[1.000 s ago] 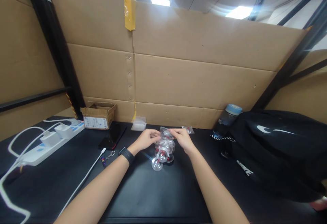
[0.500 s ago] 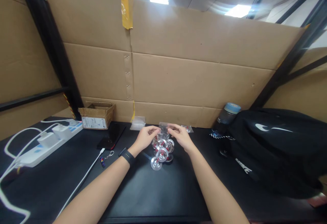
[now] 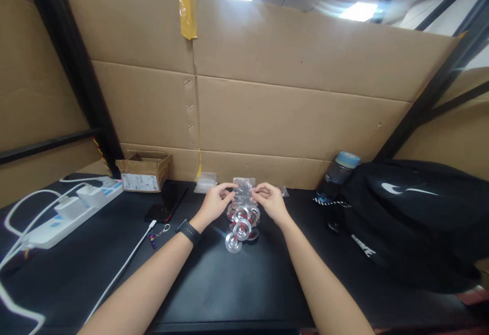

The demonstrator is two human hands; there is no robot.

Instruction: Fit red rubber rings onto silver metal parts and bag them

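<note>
A small clear plastic bag [image 3: 244,187] is stretched between my two hands, above and behind a pile of shiny round metal discs with red centres [image 3: 242,229]. My left hand [image 3: 217,201] wears a dark watch and pinches the bag's left edge. On the opposite edge, the fingers of my right hand [image 3: 270,201] are closed in a pinch too. The discs lie heaped on the black table [image 3: 244,284]; the bag's lower part overlaps the rear of the heap, so I cannot tell what, if anything, is inside it.
Left are a white power strip [image 3: 42,240], an open cardboard box [image 3: 142,173], a phone [image 3: 168,202] and a keyring [image 3: 153,239]. Clear packets [image 3: 206,182] lie at the back. A bottle [image 3: 338,174] and a black bag [image 3: 412,223] stand right. Cardboard [image 3: 267,121] walls the rear.
The plastic bag now stands higher and flatter between my hands. My right hand's fingers have drawn down and back onto its right edge. The discs look unmoved.
</note>
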